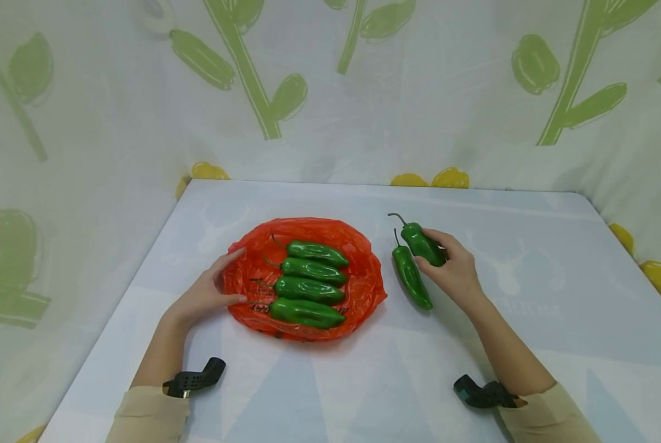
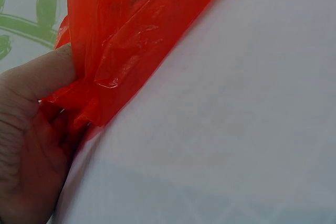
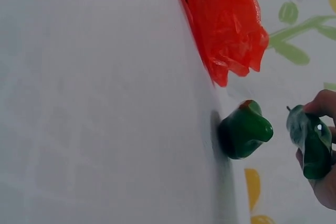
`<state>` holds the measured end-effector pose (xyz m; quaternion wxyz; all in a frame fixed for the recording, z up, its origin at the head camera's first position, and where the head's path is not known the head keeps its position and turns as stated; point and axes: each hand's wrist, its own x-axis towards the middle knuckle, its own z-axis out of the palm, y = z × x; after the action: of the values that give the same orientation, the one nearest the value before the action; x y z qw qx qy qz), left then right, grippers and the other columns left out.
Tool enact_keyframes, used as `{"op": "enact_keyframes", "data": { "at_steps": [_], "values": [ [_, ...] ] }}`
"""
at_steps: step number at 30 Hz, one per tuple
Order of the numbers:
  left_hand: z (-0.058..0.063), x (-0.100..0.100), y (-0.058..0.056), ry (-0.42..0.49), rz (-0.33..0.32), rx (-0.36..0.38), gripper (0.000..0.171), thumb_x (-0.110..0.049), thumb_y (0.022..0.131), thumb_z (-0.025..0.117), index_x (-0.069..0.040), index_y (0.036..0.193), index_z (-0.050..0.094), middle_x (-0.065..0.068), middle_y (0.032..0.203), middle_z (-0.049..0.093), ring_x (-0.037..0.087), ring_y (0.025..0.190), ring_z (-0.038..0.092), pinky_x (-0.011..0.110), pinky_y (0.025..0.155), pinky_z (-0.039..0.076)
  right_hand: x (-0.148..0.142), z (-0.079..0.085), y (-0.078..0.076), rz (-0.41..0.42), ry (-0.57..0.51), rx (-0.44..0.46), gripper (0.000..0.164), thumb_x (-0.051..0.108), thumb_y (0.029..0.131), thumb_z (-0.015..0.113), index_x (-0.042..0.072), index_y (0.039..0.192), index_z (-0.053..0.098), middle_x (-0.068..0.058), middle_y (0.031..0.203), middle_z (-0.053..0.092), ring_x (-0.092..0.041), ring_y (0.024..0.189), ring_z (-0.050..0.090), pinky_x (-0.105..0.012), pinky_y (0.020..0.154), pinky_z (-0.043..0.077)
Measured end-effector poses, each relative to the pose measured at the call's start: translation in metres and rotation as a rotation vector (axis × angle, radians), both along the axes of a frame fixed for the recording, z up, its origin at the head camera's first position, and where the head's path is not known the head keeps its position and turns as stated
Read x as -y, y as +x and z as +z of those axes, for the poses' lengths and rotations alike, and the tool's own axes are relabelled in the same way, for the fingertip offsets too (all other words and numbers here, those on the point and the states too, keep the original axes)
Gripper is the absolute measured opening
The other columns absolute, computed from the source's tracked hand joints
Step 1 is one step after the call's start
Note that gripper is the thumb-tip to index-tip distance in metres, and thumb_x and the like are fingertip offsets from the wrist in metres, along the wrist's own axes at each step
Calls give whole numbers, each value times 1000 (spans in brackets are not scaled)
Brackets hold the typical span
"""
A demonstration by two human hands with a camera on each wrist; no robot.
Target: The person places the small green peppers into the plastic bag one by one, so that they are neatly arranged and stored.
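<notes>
A red plastic bag (image 1: 330, 226) lies spread open on the table, with several green chili peppers (image 1: 310, 271) in a row inside it, stems to the left. My left hand (image 1: 204, 294) holds the bag's left edge; in the left wrist view the crumpled film runs between thumb and fingers. To the bag's right, my right hand (image 1: 456, 268) grips another green pepper (image 1: 419, 240) by its blunt end, its stem pointing away to the upper left. Just beside that one, a second loose pepper (image 1: 411, 278) rests on the table. The right wrist view shows the held pepper (image 3: 311, 142) raised off the surface.
The white table (image 1: 529, 246) carries pale blue triangles and a faint deer print. Behind it hangs a light cloth (image 1: 419, 123) with green plant and yellow shapes. A black wrist camera (image 1: 194, 376) sits on the left forearm, another (image 1: 485, 394) on the right.
</notes>
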<state>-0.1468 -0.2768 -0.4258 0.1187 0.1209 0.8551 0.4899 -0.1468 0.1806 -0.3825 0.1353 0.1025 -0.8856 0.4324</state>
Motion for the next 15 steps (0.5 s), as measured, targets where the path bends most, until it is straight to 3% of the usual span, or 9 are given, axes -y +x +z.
{"op": "enact_keyframes", "data": {
  "at_steps": [15],
  "values": [
    [1,-1,1,-6,-1,-2,90,-24,75,79,-27,149,27,11,156,19,36,143,13,59,103,34,16,12,-4,65,-8,-20,51,0,82,68,2,131,51,-20,130,52,-36,110,53,-53,87,51]
  ]
}}
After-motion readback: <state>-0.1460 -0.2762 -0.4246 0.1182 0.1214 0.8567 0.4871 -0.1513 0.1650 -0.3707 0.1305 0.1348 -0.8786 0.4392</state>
